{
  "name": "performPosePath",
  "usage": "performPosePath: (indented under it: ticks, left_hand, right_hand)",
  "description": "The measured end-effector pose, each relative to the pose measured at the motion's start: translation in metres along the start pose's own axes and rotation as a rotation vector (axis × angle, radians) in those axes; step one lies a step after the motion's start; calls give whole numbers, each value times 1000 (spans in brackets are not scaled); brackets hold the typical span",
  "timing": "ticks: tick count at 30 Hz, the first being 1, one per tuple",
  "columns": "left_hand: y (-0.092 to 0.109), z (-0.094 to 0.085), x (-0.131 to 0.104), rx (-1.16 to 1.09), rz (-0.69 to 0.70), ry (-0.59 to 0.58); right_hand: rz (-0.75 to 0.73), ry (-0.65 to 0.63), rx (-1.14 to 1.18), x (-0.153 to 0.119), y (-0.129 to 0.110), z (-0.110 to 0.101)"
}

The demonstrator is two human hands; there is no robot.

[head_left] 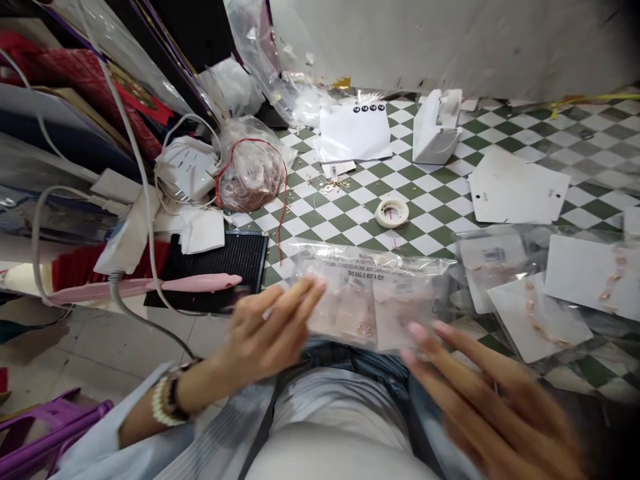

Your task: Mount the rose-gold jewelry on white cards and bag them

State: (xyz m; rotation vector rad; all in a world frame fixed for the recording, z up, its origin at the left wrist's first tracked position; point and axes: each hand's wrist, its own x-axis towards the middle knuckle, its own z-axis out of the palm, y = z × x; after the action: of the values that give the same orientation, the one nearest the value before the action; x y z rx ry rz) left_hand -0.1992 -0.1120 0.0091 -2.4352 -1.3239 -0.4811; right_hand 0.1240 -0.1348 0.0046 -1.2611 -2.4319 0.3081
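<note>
A clear plastic bag [350, 267] printed with a warning lies at the table's front edge, with pale cards and small gold pieces inside. My left hand [273, 327] is over the bag's left end, its fingers bent and pressed together; whatever they pinch, if anything, is hidden and blurred. Near the bag's lower right corner is my right hand [493, 393], blurred, palm down, its fingers stretched and spread with nothing in them. To the right, white cards [537, 317] bearing gold-and-pink chains lie on and among clear bags.
A tape roll [391, 213], a white dispenser [437, 127], a paper sheet [355, 133] and scattered gold bits [336, 185] are farther back on the checkered table [340, 223]. At left are a power strip [131, 227], cables, a pink-handled brush [145, 287] and a bag with red string [253, 167].
</note>
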Motion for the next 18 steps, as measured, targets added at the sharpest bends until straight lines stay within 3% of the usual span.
performPosePath:
  ticks: [3,5,9,18]
  left_hand:
    - [41,23,27,-47,-129,-116]
    - [50,38,39,-119,-182,-184]
    - [47,49,43,-206,-280,-256]
    - [47,61,37,-398,-443,-198]
  right_hand:
    - [19,-11,-45,33,-10,19]
    - [46,-13,-82,59,-10,34]
    - [114,19,-166,87,-7,60]
    - [224,113,-172,84,-9,73]
